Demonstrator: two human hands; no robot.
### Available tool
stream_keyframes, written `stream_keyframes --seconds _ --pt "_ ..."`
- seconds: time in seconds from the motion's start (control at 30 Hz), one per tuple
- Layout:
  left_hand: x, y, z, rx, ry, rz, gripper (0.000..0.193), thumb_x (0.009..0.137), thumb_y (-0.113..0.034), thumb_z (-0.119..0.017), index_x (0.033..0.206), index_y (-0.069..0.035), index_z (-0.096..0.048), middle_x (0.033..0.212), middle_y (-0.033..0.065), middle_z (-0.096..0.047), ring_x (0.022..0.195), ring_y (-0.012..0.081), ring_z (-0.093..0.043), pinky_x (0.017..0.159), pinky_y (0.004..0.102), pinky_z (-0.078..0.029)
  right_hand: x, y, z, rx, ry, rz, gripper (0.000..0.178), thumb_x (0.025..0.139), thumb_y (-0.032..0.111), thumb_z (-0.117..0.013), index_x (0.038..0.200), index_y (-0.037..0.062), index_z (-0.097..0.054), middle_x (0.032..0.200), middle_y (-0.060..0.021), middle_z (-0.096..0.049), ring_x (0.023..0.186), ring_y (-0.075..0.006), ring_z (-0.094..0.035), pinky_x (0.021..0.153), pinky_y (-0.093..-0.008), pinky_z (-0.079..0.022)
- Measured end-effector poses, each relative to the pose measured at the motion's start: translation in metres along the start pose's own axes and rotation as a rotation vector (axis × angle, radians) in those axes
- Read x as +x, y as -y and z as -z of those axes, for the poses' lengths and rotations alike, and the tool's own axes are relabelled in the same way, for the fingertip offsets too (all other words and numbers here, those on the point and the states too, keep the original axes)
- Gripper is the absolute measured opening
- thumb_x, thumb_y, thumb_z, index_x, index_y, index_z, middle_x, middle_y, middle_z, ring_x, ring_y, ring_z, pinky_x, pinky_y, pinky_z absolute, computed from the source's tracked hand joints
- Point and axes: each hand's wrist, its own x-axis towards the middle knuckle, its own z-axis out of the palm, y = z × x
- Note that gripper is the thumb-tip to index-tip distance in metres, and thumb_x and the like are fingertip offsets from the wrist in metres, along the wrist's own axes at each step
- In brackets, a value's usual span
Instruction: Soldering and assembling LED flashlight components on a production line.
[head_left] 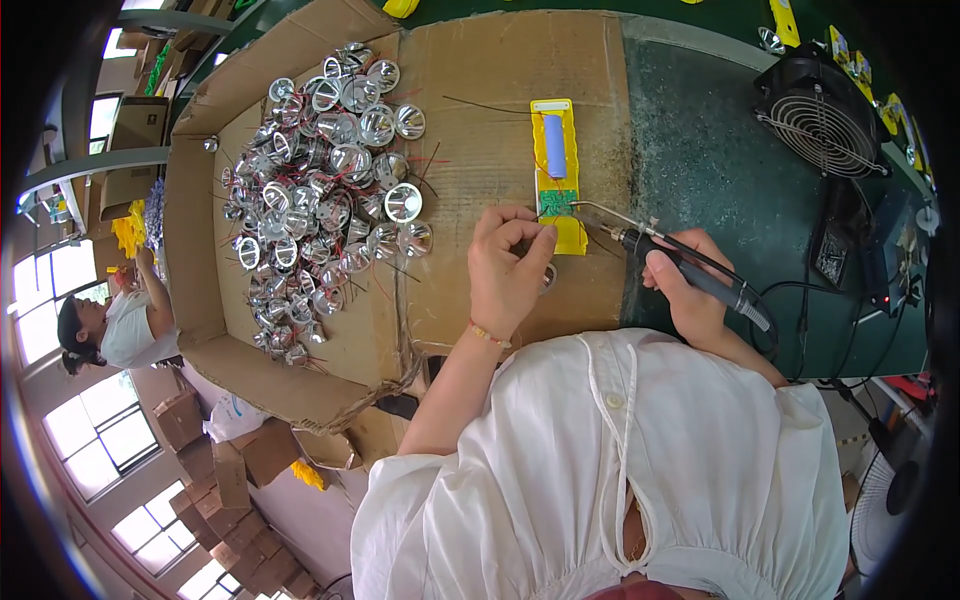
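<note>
My right hand (692,290) grips a black soldering iron (705,278) with a thin metal feed tube along it. Its tip end points left at a small green circuit board (557,203). The board sits in a yellow plastic housing (571,238), above which a purple cylindrical battery (555,146) lies in the same housing. My left hand (508,262) is closed in a pinch at the board's lower left; what lies between the fingertips is too small to make out. Partly hidden beside that hand is a silver reflector cup (548,279). Thin dark and red wires run around the housing.
On the left, a large cardboard box (205,235) holds many silver reflector cups (350,160) with wires. Flattened cardboard (470,90) covers the green bench (690,110). A black fan (815,115) and a device with a red light (885,290) stand right. Another person (135,325) is far left.
</note>
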Motion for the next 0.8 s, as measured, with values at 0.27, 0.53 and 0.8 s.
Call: stream_keyframes --seconds 0.27,0.53,0.8 --pt "0.0 -0.003 -0.001 -0.07 0.008 0.061 0.01 0.074 -0.007 -0.065 0.076 0.003 -0.064 0.087 0.0089 -0.055 0.068 0.0142 -0.053 0.058 0.0257 -0.043 -0.001 -0.001 0.006 0.001 0.0 0.022 0.015 0.08 0.009 -0.063 0.087 -0.0005 -0.054 0.071 -0.006 -0.06 0.062 -0.0081 -0.056 0.056 -0.0219 -0.047" --pt "0.001 -0.003 -0.003 -0.08 0.002 0.082 0.01 0.074 -0.007 -0.065 0.076 0.003 -0.064 0.088 0.0087 -0.055 0.066 0.0134 -0.053 0.058 0.0252 -0.044 0.002 -0.003 0.004 -0.051 0.044 0.015 0.015 0.08 0.009 -0.063 0.087 -0.0007 -0.055 0.071 -0.006 -0.06 0.062 -0.0081 -0.056 0.056 -0.0218 -0.047" --pt "0.0 -0.002 -0.002 -0.047 -0.003 0.078 0.01 0.073 -0.007 -0.065 0.075 0.003 -0.064 0.088 0.0091 -0.056 0.069 0.0156 -0.053 0.059 0.026 -0.044 -0.002 0.0 0.013 0.054 -0.039 -0.006 0.014 0.08 0.008 -0.062 0.089 -0.0005 -0.054 0.071 -0.0063 -0.059 0.062 -0.009 -0.056 0.056 -0.0223 -0.047"
